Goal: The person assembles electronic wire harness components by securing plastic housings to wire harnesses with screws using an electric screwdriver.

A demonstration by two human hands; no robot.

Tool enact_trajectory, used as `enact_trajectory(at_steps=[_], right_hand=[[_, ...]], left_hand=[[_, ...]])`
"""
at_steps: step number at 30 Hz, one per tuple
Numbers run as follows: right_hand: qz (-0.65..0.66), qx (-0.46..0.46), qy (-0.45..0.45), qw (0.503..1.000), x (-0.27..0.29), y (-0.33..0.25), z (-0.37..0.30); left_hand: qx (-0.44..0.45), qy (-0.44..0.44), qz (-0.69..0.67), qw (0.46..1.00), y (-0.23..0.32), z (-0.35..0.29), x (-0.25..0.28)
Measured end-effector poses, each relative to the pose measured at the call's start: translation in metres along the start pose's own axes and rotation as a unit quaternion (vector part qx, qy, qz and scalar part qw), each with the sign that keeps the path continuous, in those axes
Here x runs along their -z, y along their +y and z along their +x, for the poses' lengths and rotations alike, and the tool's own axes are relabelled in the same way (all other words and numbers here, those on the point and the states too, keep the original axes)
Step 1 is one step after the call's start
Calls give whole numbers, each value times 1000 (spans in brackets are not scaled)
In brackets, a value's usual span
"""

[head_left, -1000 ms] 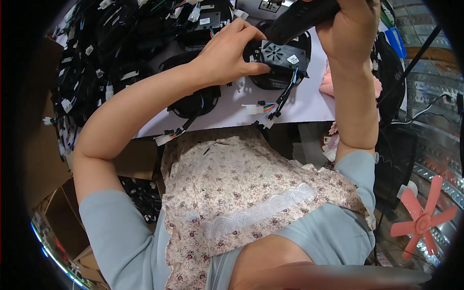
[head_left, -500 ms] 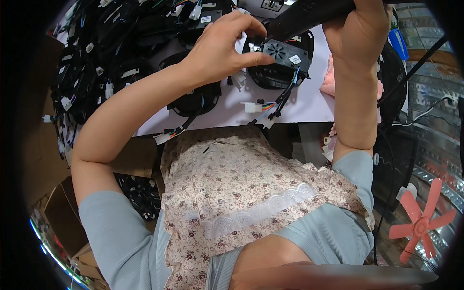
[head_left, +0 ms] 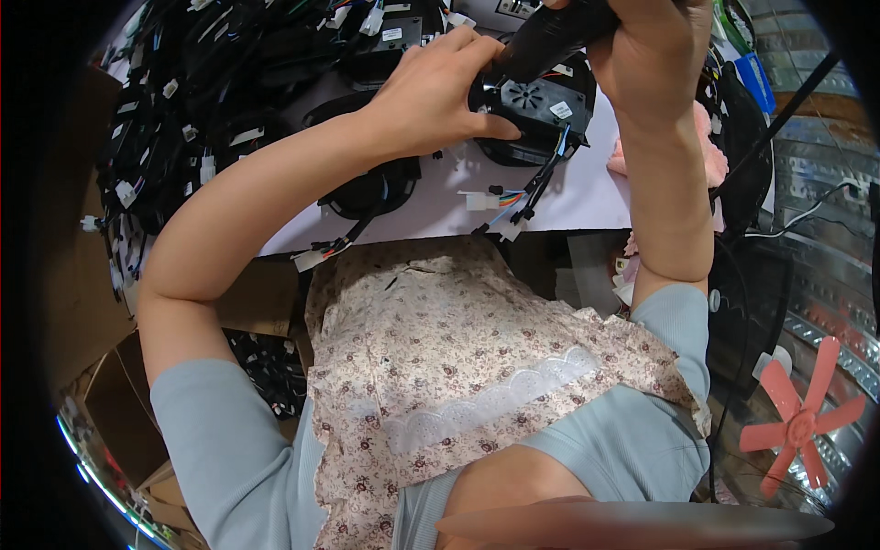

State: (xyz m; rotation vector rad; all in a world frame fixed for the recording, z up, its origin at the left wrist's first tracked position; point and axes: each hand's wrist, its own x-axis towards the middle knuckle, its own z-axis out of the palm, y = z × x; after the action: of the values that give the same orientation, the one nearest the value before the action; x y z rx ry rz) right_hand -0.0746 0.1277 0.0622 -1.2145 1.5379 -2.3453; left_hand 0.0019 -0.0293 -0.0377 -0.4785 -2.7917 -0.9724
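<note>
On the white table in front of me lies a round black housing (head_left: 541, 99) with a radial vent pattern, a small white label and a bundle of wires. My left hand (head_left: 440, 96) grips its left side, thumb along the near edge and fingers on the far side. In my right hand (head_left: 651, 60) is a black electric screwdriver (head_left: 561, 37), slanting down to the left. Its narrow tip meets the housing's left part, close to my left fingertips. Wires with white connectors (head_left: 481, 201) trail from the housing toward me.
Another round black housing (head_left: 371, 192) sits under my left forearm. Many similar wired parts (head_left: 220, 82) are heaped at the left. A pink cloth (head_left: 710, 147) lies beyond my right forearm. An open cardboard box (head_left: 119, 403) stands lower left, a pink fan (head_left: 801, 426) lower right.
The screwdriver and my right hand have moved left and tilted more steeply, its tip nearer the housing. My left hand has shifted slightly right, its thumb now lower against the housing's edge.
</note>
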Motion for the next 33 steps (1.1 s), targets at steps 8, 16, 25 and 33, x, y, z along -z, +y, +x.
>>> enact_trajectory(at_steps=[8,16,25,33], right_hand=[[13,-48,6,999,-3,13,-1],[-36,-43,-15,998,-1,19,2],[-43,-15,-51,998,-4,28,3],[-44,-20,-64,997,-9,26,-3]], left_hand=[[32,9,-33,999,-3,0,-10],[30,14,-39,999,-9,0,-13],[13,23,-29,999,-8,3,-12],[4,20,-5,1000,-5,2,-11]])
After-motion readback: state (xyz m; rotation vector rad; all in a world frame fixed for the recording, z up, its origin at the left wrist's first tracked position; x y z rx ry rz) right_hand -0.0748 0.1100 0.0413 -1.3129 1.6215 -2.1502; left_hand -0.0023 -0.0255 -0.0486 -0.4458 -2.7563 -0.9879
